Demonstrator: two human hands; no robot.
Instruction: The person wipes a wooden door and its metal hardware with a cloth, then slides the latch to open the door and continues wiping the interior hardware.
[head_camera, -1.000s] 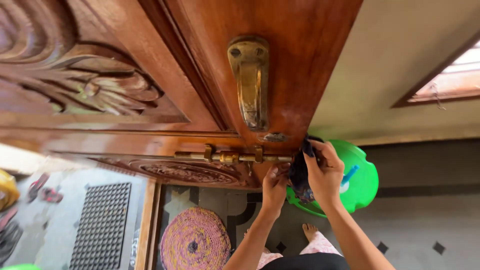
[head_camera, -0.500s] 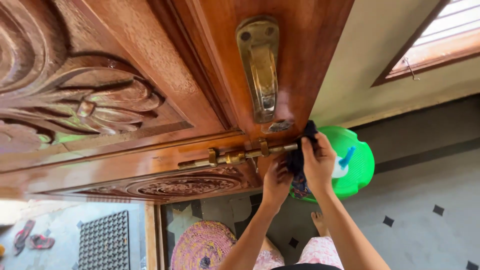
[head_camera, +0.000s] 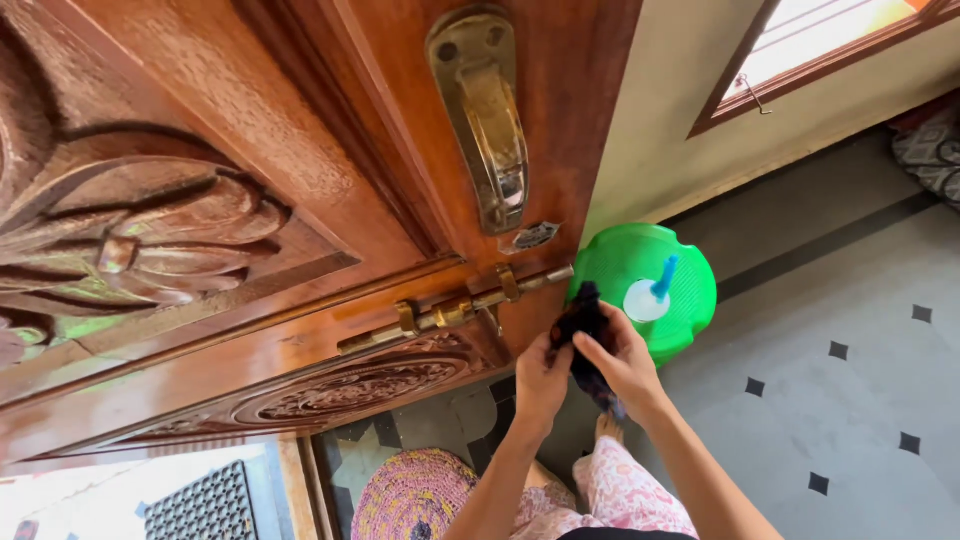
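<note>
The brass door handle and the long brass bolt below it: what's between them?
In the head view, a small dark metal plate sits on the brown wooden door between the brass door handle and the long brass bolt.

Dark cloth (head_camera: 583, 328) bunched, hanging crumpled, just below brass door bolt (head_camera: 455, 311) tip, at door edge.

No packages, signs or screens appear in this view. The one label-like thing is a small plate (head_camera: 531, 237) on the wooden door (head_camera: 300, 120), close to the door's right edge. It sits just below the brass handle (head_camera: 484, 115) and just above the right end of the brass bolt (head_camera: 455, 310). It is a short, oval-ended strip, tilted, dull grey and dark. Whether it carries any marking cannot be told at this size.
</note>
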